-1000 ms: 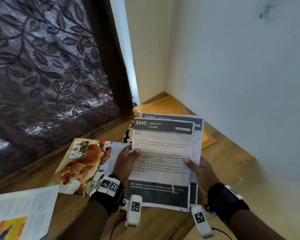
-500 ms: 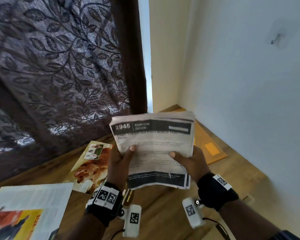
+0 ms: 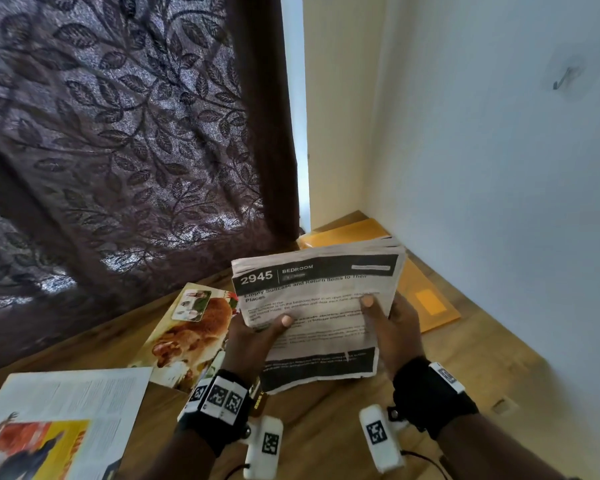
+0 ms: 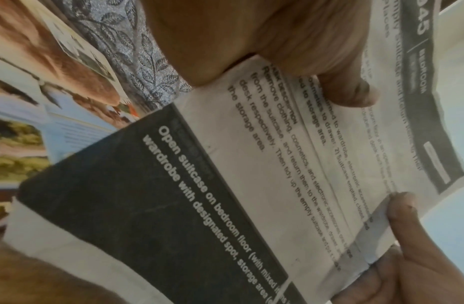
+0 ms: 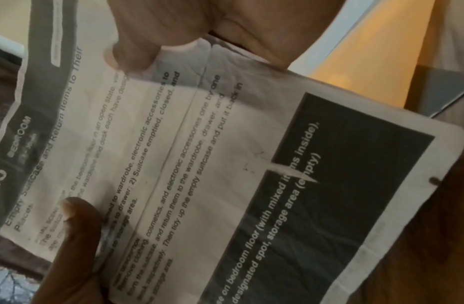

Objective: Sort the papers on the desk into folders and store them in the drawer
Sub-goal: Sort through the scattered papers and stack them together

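Wooden desk [image 3: 343,431] sat in a room corner, with a dark leaf-patterned curtain [image 3: 118,150] on one side and a pale wall [image 3: 499,202] on the other. Both hands held a stack of printed papers [image 3: 319,306] above the desk, top sheet headed "2945 BEDROOM". Left hand [image 3: 253,341] gripped the stack's left edge, thumb on the face; the remaining fingers were hidden behind the sheets, presumably curled under. Right hand [image 3: 395,334] gripped the right edge the same way, thumb pressed on the text. The wrist views confirmed each thumb clamped on the top sheet, which was creased and had a small tear in its lower dark band. Sheet edges at the top looked roughly aligned.

An orange folder [image 3: 426,299] lay flat on the desk just behind the stack, in the corner. An open magazine [image 3: 194,334] with animal photos lay to the left, and a second printed spread [image 3: 66,410] lay nearer the camera. No drawer was visible.

Judgement: the step in hand was gathering and squaring the loose sheets; filing had not begun. The next move likely called for freeing one hand to open the folder while the other kept the stack together, then sliding the sheets in without catching the torn edge.
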Tool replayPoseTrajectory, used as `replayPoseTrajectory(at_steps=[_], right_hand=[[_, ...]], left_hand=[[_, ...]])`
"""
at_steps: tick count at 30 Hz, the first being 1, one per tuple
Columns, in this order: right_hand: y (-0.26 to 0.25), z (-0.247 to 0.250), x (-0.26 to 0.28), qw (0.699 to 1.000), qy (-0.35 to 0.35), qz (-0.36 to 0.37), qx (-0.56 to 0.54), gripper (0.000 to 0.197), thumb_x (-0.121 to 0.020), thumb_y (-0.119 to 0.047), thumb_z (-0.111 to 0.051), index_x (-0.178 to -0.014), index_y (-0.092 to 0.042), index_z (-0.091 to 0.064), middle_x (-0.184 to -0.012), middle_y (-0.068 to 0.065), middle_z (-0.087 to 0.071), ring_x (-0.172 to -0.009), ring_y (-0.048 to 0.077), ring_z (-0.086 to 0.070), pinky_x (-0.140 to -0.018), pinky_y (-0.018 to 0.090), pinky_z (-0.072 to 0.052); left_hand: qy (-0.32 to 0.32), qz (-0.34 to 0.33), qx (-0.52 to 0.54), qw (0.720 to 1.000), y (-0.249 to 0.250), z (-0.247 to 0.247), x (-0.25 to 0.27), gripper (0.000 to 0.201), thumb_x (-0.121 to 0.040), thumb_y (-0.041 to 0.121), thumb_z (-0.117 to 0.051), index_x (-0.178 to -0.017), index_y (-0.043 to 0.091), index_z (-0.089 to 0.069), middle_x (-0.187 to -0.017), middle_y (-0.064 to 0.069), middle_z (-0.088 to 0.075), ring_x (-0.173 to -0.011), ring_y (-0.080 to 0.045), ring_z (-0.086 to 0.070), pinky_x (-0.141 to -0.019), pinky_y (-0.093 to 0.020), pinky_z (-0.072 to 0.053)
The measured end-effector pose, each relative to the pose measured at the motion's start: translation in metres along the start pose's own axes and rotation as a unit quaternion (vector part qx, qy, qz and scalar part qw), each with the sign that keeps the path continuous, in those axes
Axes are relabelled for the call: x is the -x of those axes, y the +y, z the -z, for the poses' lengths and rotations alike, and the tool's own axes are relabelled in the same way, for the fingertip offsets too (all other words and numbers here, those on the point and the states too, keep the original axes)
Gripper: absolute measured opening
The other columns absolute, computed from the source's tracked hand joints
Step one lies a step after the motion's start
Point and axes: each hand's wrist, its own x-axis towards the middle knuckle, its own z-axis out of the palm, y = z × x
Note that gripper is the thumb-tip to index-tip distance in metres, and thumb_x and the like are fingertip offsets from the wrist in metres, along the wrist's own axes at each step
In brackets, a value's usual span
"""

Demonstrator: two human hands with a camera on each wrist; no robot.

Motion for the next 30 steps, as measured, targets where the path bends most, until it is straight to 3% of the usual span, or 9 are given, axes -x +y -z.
replayPoseTrajectory(at_steps=[3, 6, 9, 11, 15, 20, 23, 28, 30], right_hand=[[-0.001, -0.001, 0.000, 0.999, 0.021, 0.026, 0.004, 0.033, -0.089, -0.045, -0.057, -0.104, -0.015, -0.063, -0.098, 0.007, -0.073, -0.089, 0.023, -0.071, -0.074, 0.039, -0.059], [0.009, -0.004, 0.004, 1.000, 0.026, 0.003, -0.005, 0.031, -0.094, -0.044, -0.050, -0.101, -0.016, -0.063, -0.097, 0.010, -0.072, -0.089, 0.025, -0.070, -0.075, 0.045, -0.058], [0.010, -0.008, 0.007, 1.000, 0.026, 0.010, 0.008, 0.024, -0.096, -0.044, -0.046, -0.103, -0.028, -0.063, -0.099, 0.008, -0.072, -0.092, 0.025, -0.069, -0.076, 0.047, -0.059], [0.009, -0.008, 0.004, 0.999, 0.041, 0.017, 0.008, 0.027, -0.097, -0.044, -0.043, -0.102, -0.023, -0.059, -0.097, 0.008, -0.069, -0.089, 0.021, -0.068, -0.074, 0.044, -0.057], [0.019, -0.008, 0.003, 1.000, 0.012, -0.002, 0.026, 0.041, -0.092, -0.056, -0.040, -0.103, -0.019, -0.054, -0.097, 0.009, -0.065, -0.091, 0.027, -0.064, -0.074, 0.047, -0.054], [0.033, -0.005, 0.006, 0.998, -0.037, -0.019, 0.038, 0.037, -0.096, -0.045, -0.041, -0.117, -0.020, -0.057, -0.106, -0.002, -0.070, -0.099, 0.012, -0.067, -0.076, 0.027, -0.053], [0.026, -0.007, -0.001, 0.998, -0.048, -0.002, 0.032, 0.037, -0.094, -0.050, -0.043, -0.114, -0.022, -0.056, -0.103, -0.005, -0.069, -0.095, 0.007, -0.066, -0.074, 0.020, -0.054], [0.041, 0.000, 0.001, 0.991, -0.104, -0.036, 0.080, 0.046, -0.094, -0.056, -0.041, -0.122, -0.022, -0.054, -0.111, -0.002, -0.068, -0.103, 0.012, -0.065, -0.085, 0.038, -0.057], [0.045, 0.003, 0.002, 0.987, -0.125, -0.039, 0.093, 0.035, -0.102, -0.046, -0.040, -0.125, -0.023, -0.054, -0.111, -0.008, -0.069, -0.104, 0.005, -0.065, -0.083, 0.028, -0.056]], left_hand=[[-0.003, 0.005, -0.016, 1.000, -0.007, 0.003, 0.005, 0.031, -0.068, 0.021, -0.089, -0.094, 0.028, -0.074, -0.097, 0.006, -0.078, -0.094, -0.018, -0.074, -0.072, -0.025, -0.059], [0.005, 0.037, -0.009, 0.999, -0.016, 0.002, 0.010, 0.028, -0.074, 0.013, -0.080, -0.100, 0.017, -0.070, -0.097, 0.003, -0.078, -0.095, -0.023, -0.073, -0.071, -0.025, -0.059], [0.012, 0.032, -0.010, 0.999, -0.013, -0.002, 0.012, 0.024, -0.082, 0.002, -0.071, -0.102, 0.016, -0.069, -0.097, 0.006, -0.078, -0.093, -0.014, -0.074, -0.071, -0.022, -0.058], [0.013, 0.019, -0.018, 1.000, -0.011, -0.003, 0.012, 0.025, -0.084, -0.002, -0.069, -0.101, 0.017, -0.070, -0.096, 0.010, -0.077, -0.093, -0.010, -0.073, -0.072, -0.021, -0.058], [0.022, 0.015, -0.025, 0.999, -0.016, 0.000, 0.015, 0.026, -0.083, 0.003, -0.070, -0.104, 0.018, -0.069, -0.100, 0.009, -0.077, -0.096, -0.012, -0.073, -0.074, -0.023, -0.058], [0.049, 0.007, -0.039, 0.998, -0.021, -0.002, 0.021, 0.028, -0.077, 0.015, -0.074, -0.104, 0.021, -0.070, -0.104, 0.007, -0.076, -0.100, -0.016, -0.072, -0.078, -0.027, -0.059], [0.068, -0.013, -0.037, 0.997, -0.018, 0.000, 0.021, 0.037, -0.073, 0.019, -0.074, -0.109, 0.014, -0.068, -0.105, 0.007, -0.076, -0.100, -0.013, -0.072, -0.077, -0.025, -0.059], [0.061, 0.025, -0.056, 0.996, -0.022, -0.003, 0.031, 0.028, -0.084, 0.005, -0.071, -0.104, 0.024, -0.066, -0.096, 0.023, -0.074, -0.094, 0.002, -0.069, -0.073, -0.014, -0.054], [0.066, 0.023, -0.068, 0.995, -0.023, -0.001, 0.033, 0.027, -0.088, 0.004, -0.068, -0.106, 0.023, -0.065, -0.097, 0.024, -0.074, -0.095, 0.004, -0.068, -0.074, -0.013, -0.053]])
